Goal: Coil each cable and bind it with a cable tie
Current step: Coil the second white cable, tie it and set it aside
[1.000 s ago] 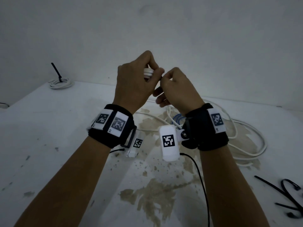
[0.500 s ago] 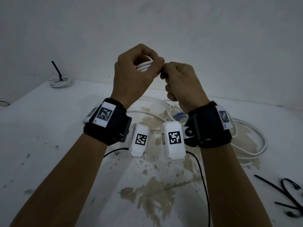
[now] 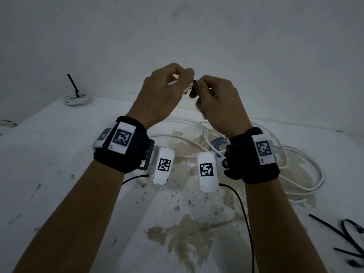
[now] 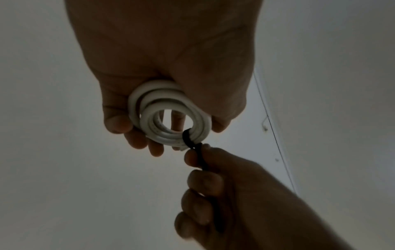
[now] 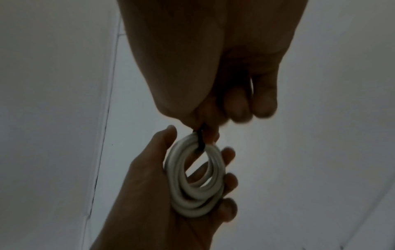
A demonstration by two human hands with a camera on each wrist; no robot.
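Observation:
My left hand (image 3: 167,89) holds a small white cable coil (image 4: 171,116) up in front of the wall, thumb on one side and fingers on the other. A black cable tie (image 4: 189,139) is looped round the coil's strands. My right hand (image 3: 212,95) pinches the tie's tail between thumb and forefinger, right beside the coil. In the right wrist view the coil (image 5: 194,177) lies in the left palm with the tie (image 5: 200,140) at its top. In the head view the coil (image 3: 173,82) is mostly hidden by the fingers.
Loose white cable (image 3: 295,174) sprawls over the stained white table (image 3: 59,174) beneath my hands, beside a blue cable (image 3: 217,143). A tied white coil (image 3: 76,97) lies at the far left corner. Spare black cable ties (image 3: 346,237) lie at the right edge.
Both hands have risen slightly and stayed together. The right hand has shifted from beside the left fingers to pulling the tie's tail at the coil's edge.

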